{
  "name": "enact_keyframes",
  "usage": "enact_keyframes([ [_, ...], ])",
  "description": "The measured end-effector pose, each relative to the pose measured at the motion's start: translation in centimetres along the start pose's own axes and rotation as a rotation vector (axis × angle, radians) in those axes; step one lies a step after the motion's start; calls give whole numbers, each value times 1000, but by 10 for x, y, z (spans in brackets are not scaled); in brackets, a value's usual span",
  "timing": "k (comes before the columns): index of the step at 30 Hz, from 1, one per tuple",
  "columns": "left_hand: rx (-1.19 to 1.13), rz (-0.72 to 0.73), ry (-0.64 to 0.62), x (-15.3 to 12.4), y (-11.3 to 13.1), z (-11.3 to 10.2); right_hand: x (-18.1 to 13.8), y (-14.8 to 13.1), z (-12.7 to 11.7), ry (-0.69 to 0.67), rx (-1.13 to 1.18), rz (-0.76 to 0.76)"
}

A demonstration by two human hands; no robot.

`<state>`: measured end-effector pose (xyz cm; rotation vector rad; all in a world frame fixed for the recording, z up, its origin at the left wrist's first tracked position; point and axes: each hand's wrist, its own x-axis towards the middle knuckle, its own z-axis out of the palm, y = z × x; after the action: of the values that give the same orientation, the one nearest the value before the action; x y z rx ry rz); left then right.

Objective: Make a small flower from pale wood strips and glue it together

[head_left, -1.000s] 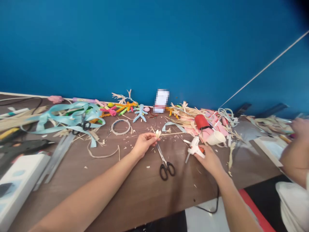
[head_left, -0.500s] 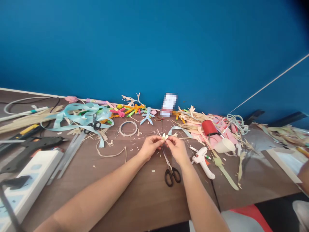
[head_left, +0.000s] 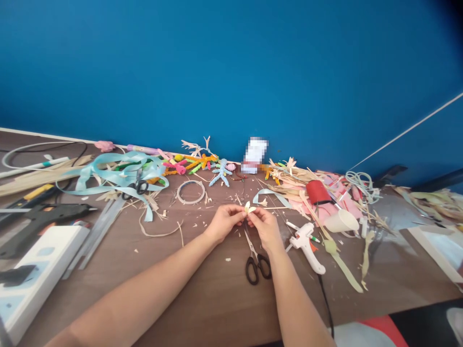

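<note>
Both hands meet over the middle of the brown table. My left hand and my right hand each pinch a small cream leaf-petal piece held between their fingertips. Black-handled scissors lie on the table just below my hands. A white glue gun lies to the right of my right hand, untouched, with its black cord running off the front edge.
Light blue ribbon with a second pair of scissors lies at left, near a black glue gun and a white power strip. Coloured craft bits line the blue wall. A red spool, white cup and dried leaf strips crowd the right.
One second ago my right hand rested on the white glue gun; it let go and came to the petal piece. Both hands now pinch the piece. The view shifted slightly.
</note>
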<state>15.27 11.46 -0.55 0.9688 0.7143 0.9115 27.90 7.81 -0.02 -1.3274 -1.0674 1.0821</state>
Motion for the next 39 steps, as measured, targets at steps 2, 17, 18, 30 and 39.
enact_keyframes([
  [2, 12, -2, -7, 0, 0, 0, 0, 0, -1, -7, 3, 8],
  [17, 183, 61, -66, -3, 0, -3, -3, 0, -9, -81, 43, 89],
  [18, 192, 68, -75, -3, 0, -3, -3, 1, -9, -87, 50, 98],
  [30, 310, 143, -291, -8, 10, -6, -3, 1, -20, -283, 161, 188],
  [39, 403, 193, -385, -14, 16, -4, -5, 0, -25, -413, 212, 188],
])
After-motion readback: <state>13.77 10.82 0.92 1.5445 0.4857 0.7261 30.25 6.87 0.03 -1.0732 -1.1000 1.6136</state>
